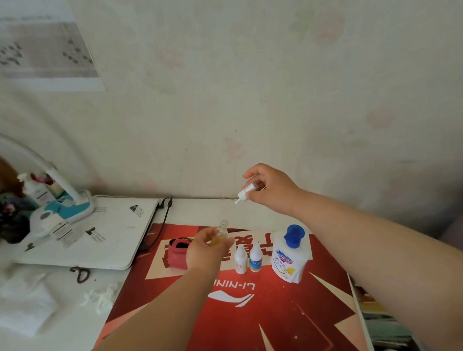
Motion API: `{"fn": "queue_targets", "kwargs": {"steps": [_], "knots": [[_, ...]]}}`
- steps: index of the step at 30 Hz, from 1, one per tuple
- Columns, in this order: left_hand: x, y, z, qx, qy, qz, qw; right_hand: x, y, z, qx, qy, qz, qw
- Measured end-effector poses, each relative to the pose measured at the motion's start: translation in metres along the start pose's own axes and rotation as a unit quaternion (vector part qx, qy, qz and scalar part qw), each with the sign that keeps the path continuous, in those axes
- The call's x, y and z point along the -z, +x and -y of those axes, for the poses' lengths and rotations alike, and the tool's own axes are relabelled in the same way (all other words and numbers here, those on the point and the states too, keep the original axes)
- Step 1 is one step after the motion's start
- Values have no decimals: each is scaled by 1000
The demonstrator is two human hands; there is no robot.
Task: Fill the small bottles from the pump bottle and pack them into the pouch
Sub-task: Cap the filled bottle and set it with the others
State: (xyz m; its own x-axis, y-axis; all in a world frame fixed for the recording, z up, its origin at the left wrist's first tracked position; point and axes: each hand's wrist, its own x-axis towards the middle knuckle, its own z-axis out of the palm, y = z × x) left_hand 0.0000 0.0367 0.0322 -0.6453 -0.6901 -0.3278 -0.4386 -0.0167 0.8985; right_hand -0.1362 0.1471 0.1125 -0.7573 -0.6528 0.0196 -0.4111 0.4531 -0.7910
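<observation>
**Mostly plastic, with cloth and paper**

Clear glossy plastic in the small bottle (223,229). Opaque white plastic, smooth, in the nozzle cap (243,194), the white bottles (240,260) and the pump bottle (287,263), blue-topped. Matt, cloth-like pink pouch (176,255). Smooth red printed sheet (239,324), faintly sheened. Matt white laptop lid (112,237). Soft crumpled tissue paper (19,303).

We note the left forearm (154,330) and right forearm (387,248) bare along all their visible length, frame edge to wrist. Left grip (208,252) and right grip (272,189) are bare as well, fingers rounded and fairly full. Right forearm appears the thicker in this wide-angle view.
</observation>
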Motion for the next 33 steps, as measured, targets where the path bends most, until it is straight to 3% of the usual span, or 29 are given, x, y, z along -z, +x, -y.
{"fn": "queue_targets", "kwargs": {"steps": [9,16,25,33], "knots": [[-7,-2,-1,-19,0,8,1000,2,-6,-1,5,-2,26,1000],[-12,-6,-5,-27,-1,25,999,-2,-13,-4,-2,-9,107,994],[-17,-18,-5,-63,40,42,996,-4,-18,-6,-17,-32,154,987],[-17,-26,-6,-76,52,37,995,-7,-20,-9,-33,-44,147,988]]}}
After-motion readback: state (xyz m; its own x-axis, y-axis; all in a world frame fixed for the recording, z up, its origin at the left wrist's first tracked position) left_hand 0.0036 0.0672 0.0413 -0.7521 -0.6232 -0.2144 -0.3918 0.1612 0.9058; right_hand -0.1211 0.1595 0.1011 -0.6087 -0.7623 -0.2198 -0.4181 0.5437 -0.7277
